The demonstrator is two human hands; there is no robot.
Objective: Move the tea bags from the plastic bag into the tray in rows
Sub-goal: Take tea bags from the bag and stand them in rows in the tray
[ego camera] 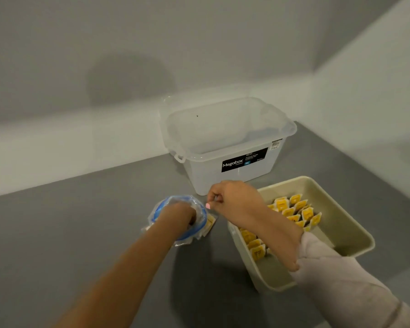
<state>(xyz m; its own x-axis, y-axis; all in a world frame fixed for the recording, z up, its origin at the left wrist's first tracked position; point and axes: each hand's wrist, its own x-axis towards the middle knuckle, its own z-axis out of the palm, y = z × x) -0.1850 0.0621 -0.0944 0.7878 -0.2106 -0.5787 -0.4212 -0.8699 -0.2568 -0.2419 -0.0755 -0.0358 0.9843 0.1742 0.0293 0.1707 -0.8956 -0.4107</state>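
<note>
Tea bags (291, 210) with yellow labels stand in rows inside the cream rectangular plastic tray (355, 233) at the lower right of the frame, one row toward its far end and another nearer the bottom edge of the tray. Just left of the tray, at centre frame, the crumpled clear plastic bag with a blue rim (175, 221) lies on the grey surface (69, 221). The left hand (182, 213) is pushed down into the bag's mouth; its fingers are hidden inside, so whether they have hold of anything cannot be told. A few more yellow-labelled sachets (210, 222) show through the bag's right side. The right hand (232, 197) hovers just beside the bag, above its right edge, fingers curled and fingertips pinched together on the plastic's lip. Its forearm crosses over the tray, a pale sleeve (329, 268) pushed up. Behind both hands, upper centre, stands a translucent plastic storage box with a black "Megabox" label (223, 138), against the white wall (81, 43).
</note>
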